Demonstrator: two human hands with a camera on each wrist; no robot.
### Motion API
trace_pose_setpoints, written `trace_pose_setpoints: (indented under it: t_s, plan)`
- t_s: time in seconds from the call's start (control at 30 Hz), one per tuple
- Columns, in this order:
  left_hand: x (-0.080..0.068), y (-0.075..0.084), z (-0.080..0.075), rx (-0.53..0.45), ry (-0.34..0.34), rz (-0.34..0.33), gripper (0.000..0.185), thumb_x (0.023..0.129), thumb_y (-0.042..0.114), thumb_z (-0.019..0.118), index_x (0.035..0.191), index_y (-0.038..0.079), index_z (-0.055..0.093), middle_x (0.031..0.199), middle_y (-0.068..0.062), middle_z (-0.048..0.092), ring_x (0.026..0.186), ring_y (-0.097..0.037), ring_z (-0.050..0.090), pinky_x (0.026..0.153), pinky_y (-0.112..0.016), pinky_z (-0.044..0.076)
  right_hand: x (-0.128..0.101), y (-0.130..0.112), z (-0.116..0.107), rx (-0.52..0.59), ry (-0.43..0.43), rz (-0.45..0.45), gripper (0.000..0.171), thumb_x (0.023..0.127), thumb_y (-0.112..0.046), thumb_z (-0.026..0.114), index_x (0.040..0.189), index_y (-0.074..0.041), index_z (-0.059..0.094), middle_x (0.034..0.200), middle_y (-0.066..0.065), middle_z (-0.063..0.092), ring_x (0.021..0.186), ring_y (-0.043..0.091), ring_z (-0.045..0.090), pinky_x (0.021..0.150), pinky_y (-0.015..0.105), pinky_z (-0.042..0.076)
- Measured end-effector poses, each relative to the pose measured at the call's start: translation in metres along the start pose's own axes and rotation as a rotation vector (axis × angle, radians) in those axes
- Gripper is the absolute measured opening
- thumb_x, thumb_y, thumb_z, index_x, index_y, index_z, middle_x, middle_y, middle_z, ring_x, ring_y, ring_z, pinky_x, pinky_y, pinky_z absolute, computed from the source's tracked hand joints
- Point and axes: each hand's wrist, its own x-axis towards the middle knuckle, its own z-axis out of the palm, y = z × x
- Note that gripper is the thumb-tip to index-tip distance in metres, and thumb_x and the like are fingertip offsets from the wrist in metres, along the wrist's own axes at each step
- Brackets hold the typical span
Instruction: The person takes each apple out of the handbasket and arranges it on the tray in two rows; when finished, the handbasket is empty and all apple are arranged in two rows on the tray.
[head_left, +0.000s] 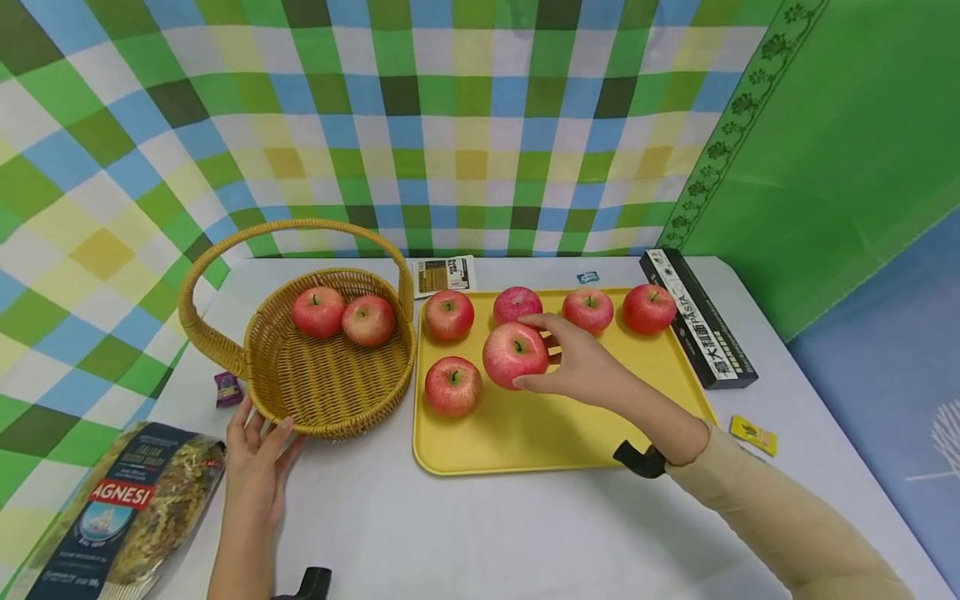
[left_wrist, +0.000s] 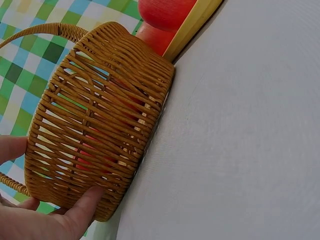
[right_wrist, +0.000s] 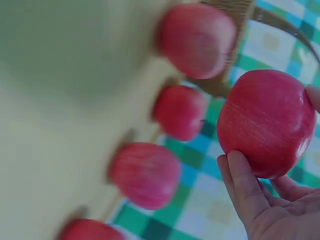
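"AGNESI" on pasta bag [head_left: 127, 517], "PASTA" on black box [head_left: 699, 321]

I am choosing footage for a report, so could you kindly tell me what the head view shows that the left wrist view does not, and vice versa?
Only the head view shows the right hand holding an apple, the pasta bag, the black box and the floor of the basket.

Only the left wrist view shows red through gaps in the basket's weave.

Both show the left hand touching the basket, at least part of the yellow tray with apples, the white table and the checked cloth.
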Motion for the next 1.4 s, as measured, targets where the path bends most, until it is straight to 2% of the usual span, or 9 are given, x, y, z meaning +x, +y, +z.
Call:
trace_pose_setpoints:
  t_s: [0.27,0.47,0.7,1.07,1.4]
  plan:
    - [-0.001,-0.001,0.0,-0.022,-0.008,0.004,0.073,0.098,0.012,0.056,0.153,0.031,0.012,0.159,-0.004,0.015,0.138,-0.026,0.029,0.084,-0.018,0.05,-0.001,0.046,0.006,-0.043,-0.013,0.077,0.074,0.074,-0.03,0.084,0.134,-0.006,0.049,0.122,0.009,0.056,0.107,0.029,0.053,0.079,0.035,0.055]
    - [-0.002,0.0,0.0,-0.017,-0.013,0.004,0.073,0.098,0.013,0.056,0.153,0.031,0.012,0.159,-0.004,0.015,0.138,-0.027,0.029,0.085,-0.018,0.05,0.0,0.063,0.012,-0.073,-0.028,0.134,0.074,0.073,-0.029,0.085,0.133,-0.005,0.049,0.122,0.011,0.056,0.107,0.03,0.053,0.08,0.036,0.056]
    - [-0.001,0.0,0.0,-0.022,-0.017,0.015,0.073,0.098,0.013,0.056,0.153,0.03,0.012,0.159,-0.004,0.015,0.138,-0.026,0.03,0.085,-0.018,0.05,0.004,0.067,0.015,-0.086,-0.035,0.18,0.076,0.071,-0.029,0.086,0.133,-0.006,0.048,0.124,0.011,0.055,0.109,0.03,0.052,0.082,0.037,0.055]
    - [-0.001,0.0,0.0,-0.022,-0.021,0.025,0.073,0.098,0.012,0.056,0.153,0.029,0.012,0.158,-0.006,0.016,0.137,-0.025,0.031,0.084,-0.018,0.051,0.005,0.066,0.017,-0.108,-0.066,0.148,0.076,0.072,-0.031,0.085,0.133,-0.005,0.048,0.125,0.011,0.054,0.11,0.029,0.051,0.087,0.041,0.053]
    - [-0.002,0.0,0.0,-0.024,-0.029,0.03,0.073,0.098,0.012,0.056,0.153,0.028,0.011,0.158,-0.006,0.016,0.137,-0.026,0.03,0.084,-0.018,0.05,0.004,0.061,0.017,-0.133,-0.071,0.166,0.077,0.072,-0.033,0.085,0.134,-0.005,0.048,0.124,0.011,0.054,0.108,0.027,0.051,0.088,0.041,0.052]
